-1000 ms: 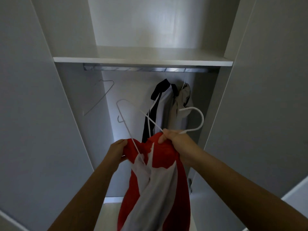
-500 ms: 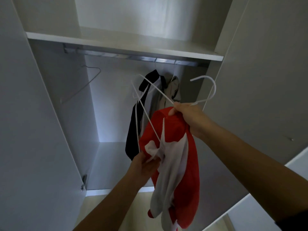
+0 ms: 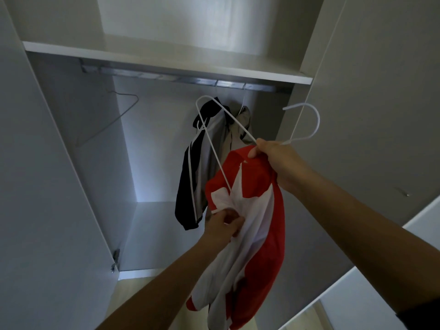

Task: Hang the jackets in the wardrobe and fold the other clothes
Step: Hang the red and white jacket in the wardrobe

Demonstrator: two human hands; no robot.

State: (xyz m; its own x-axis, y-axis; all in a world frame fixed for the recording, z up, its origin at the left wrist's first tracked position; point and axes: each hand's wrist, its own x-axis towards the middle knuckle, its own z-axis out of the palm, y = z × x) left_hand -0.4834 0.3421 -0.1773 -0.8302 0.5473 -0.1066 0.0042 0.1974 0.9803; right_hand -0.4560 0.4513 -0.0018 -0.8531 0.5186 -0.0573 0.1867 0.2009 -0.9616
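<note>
Currently the right hand (image 3: 273, 154), at 3 o'clock of frame centre, pinches the neck of the white hanger (image 3: 318, 120) together with the collar of the red-and-white jacket (image 3: 264, 210); the hook points up toward 1 o'clock, below the rail (image 3: 166, 76). Left hand (image 3: 223, 223) at 6 o'clock grips a bunch of the jacket's white front, fingers curled into the cloth. The jacket hangs between both hands in front of the open wardrobe (image 3: 154, 151). Black-and-grey jacket (image 3: 197, 167) and a grey garment (image 3: 245, 120) hang on the rail at 12 o'clock, a bare wire hanger (image 3: 123, 110) at 10 o'clock.
</note>
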